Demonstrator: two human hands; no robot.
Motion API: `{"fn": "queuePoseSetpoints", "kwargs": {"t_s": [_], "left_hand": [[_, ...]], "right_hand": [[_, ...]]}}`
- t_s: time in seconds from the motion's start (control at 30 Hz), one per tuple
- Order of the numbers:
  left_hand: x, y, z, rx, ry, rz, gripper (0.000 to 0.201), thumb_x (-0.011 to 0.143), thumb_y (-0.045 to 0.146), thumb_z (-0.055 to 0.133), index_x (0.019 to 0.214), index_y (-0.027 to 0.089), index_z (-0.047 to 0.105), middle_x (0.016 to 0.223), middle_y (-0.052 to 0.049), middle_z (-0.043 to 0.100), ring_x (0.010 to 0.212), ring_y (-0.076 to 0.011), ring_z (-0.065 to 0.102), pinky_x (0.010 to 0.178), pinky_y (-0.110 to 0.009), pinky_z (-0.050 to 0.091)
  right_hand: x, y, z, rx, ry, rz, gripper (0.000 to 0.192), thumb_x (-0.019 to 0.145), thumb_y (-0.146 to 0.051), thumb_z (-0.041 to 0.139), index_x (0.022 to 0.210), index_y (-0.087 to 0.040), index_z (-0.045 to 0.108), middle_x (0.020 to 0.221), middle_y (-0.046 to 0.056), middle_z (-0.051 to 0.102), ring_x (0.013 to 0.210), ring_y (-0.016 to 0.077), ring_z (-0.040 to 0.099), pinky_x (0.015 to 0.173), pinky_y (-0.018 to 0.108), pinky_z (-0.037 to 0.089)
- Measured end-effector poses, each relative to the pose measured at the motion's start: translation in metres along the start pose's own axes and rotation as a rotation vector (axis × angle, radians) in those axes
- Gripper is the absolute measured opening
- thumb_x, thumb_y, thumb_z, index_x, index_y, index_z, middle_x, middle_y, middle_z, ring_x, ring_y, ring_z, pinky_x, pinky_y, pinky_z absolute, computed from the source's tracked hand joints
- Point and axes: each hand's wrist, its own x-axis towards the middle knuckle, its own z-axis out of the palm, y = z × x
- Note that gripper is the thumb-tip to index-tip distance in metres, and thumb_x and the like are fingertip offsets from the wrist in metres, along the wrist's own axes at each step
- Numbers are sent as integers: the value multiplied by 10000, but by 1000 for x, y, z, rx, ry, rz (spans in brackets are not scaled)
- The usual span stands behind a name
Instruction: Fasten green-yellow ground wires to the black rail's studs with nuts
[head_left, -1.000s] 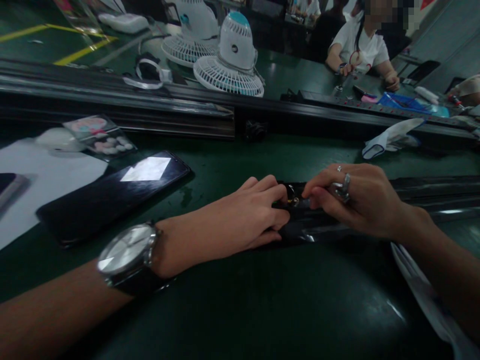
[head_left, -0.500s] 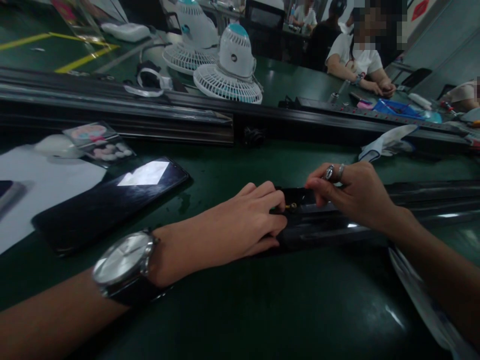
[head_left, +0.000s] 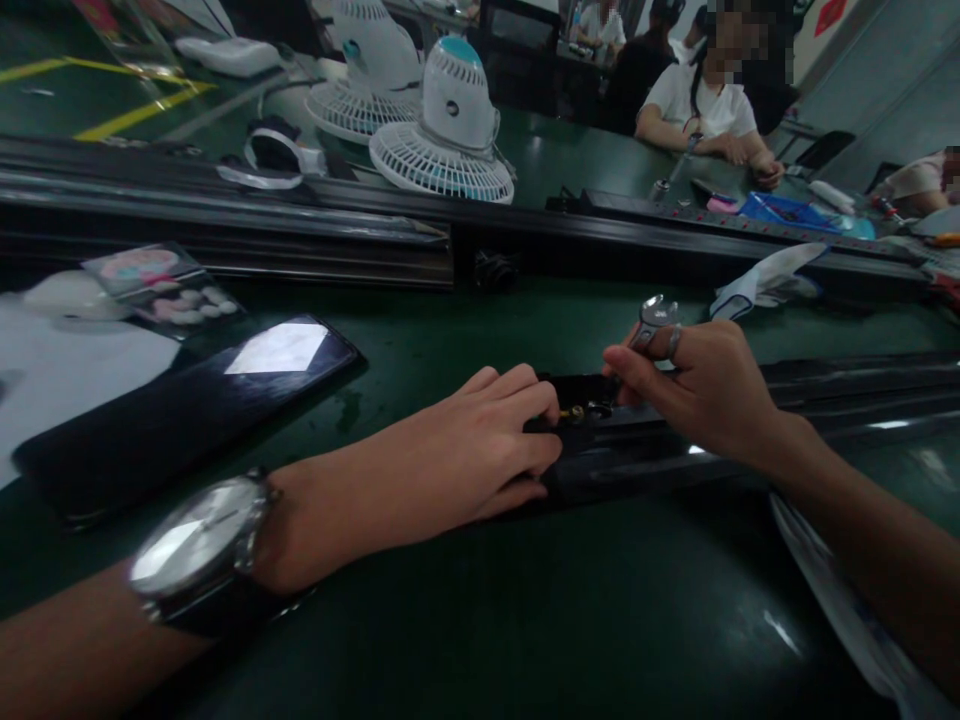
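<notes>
- Far out to the left of the fingers, a white sheet (head_left: 71, 375) lies on the green desk (head_left: 480, 620), with a dark glossy tablet (head_left: 187, 405) resting partly over it, its screen catching a bright patch of light.
- Behind those, a small packet of white pieces (head_left: 161, 290) sits beside a pale rounded lump, too blurred to name.
- Down at the lower left, a wristwatch (head_left: 202, 550) with a pale dial rides the left forearm.
- Now the left hand (head_left: 465, 450): it lies flat-knuckled over the near end of a long black rail (head_left: 825, 410), fingers (head_left: 525, 400) pressed together and curled onto the rail's end, tips right at a small brass fitting (head_left: 574, 412).
- Just right of that fitting, the right hand (head_left: 705, 395) comes in from the other side, rings on two fingers, pinching a silver open-ended wrench (head_left: 651, 318) whose head sticks up above the knuckles.
- The rail runs away to the right from both hands, lying on the desk.
- Beyond the fingers, two white desk fans (head_left: 442, 130) stand past a dark conveyor rail, and a white glove (head_left: 772, 278) lies to the upper right.
- Across the way, another person in a white shirt (head_left: 701, 105) sits at the far desk.
</notes>
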Motion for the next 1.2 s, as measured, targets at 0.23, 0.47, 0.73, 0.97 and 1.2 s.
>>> {"fn": "queuePoseSetpoints", "kwargs": {"t_s": [0.23,0.47,0.73,0.97,1.2], "left_hand": [[2,0,1,1,25,6,58,965,260,649,956,204,659,1177,-73,585,1056,-232,513,859,-379,417],[2,0,2,-13,43,1,67,957,271,659,939,207,655,1178,-71,593,1048,-231,519,866,-378,421],[2,-4,8,-31,80,12,72,951,284,654,923,220,671,1179,-69,599,1047,-238,537,871,-403,415],[2,-4,7,-23,60,5,71,955,293,649,935,225,659,1190,-70,601,1055,-245,526,851,-396,421],[2,-4,8,-28,52,4,68,964,295,638,977,232,660,1247,-73,583,1108,-261,516,909,-426,414]], "right_hand": [[-1,-8,0,-53,-48,-30,364,1024,-413,536,767,-202,681,647,22,722,570,173,679,554,295,401],[-1,-8,2,-109,-61,-53,377,1029,-425,494,779,-209,677,674,39,728,589,186,675,571,312,414],[-3,-12,4,-199,-69,-110,390,1032,-393,467,783,-197,694,713,58,723,619,194,658,587,323,382],[-1,-15,4,-244,-86,-122,427,1048,-396,437,780,-182,691,677,64,691,560,184,611,565,330,318],[0,-25,2,-320,-152,-126,361,1022,-317,481,758,-164,673,631,57,666,515,173,568,552,339,283]]}}
